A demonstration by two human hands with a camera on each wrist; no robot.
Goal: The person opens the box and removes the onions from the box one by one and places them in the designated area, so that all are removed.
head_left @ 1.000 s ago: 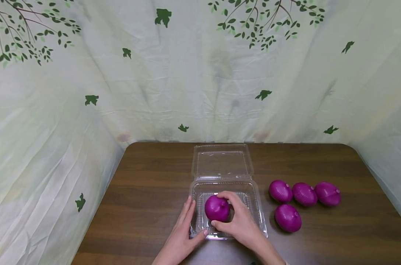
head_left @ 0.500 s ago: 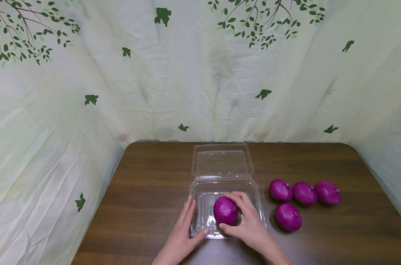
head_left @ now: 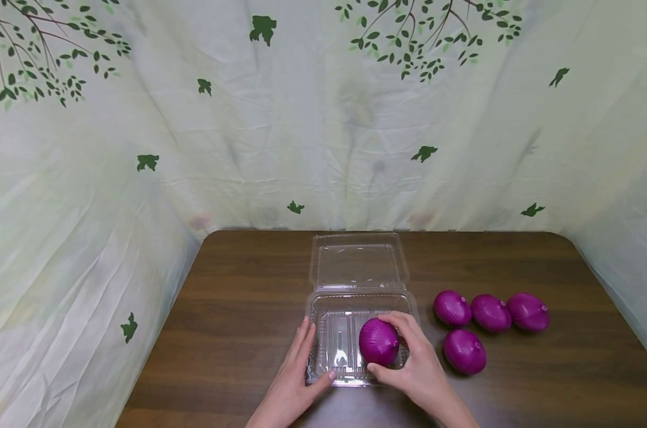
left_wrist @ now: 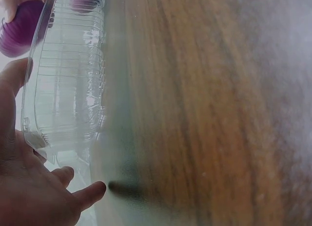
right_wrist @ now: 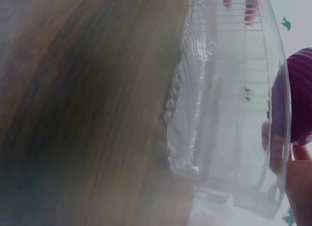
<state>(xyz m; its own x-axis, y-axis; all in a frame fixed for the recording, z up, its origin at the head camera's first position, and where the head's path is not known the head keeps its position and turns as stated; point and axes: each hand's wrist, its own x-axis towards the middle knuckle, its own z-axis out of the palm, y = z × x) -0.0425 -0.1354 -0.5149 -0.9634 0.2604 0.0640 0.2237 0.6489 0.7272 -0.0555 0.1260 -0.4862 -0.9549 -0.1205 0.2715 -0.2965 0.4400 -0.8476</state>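
A clear plastic clamshell container (head_left: 328,342) lies with its lid folded back on the table. Over the right half of its base, my right hand (head_left: 416,365) grips a purple onion (head_left: 379,342) between thumb and fingers. In the right wrist view that onion (right_wrist: 302,92) shows at the level of the rim or above it. My left hand (head_left: 296,371) rests against the container's left side, its fingers straight and its thumb at the front rim. The left wrist view shows this hand (left_wrist: 34,187) beside the clear wall, fingers spread.
To the right of the container sit several more purple onions, three in a row (head_left: 491,313) and one nearer the front (head_left: 464,352). The container's lid (head_left: 357,261) reaches back toward the table's far edge. A leaf-printed curtain (head_left: 323,119) hangs behind the brown wooden table (head_left: 237,297).
My right hand has carried the onion rightward, from the middle of the container to its right half. The left hand and the other onions have stayed in place.
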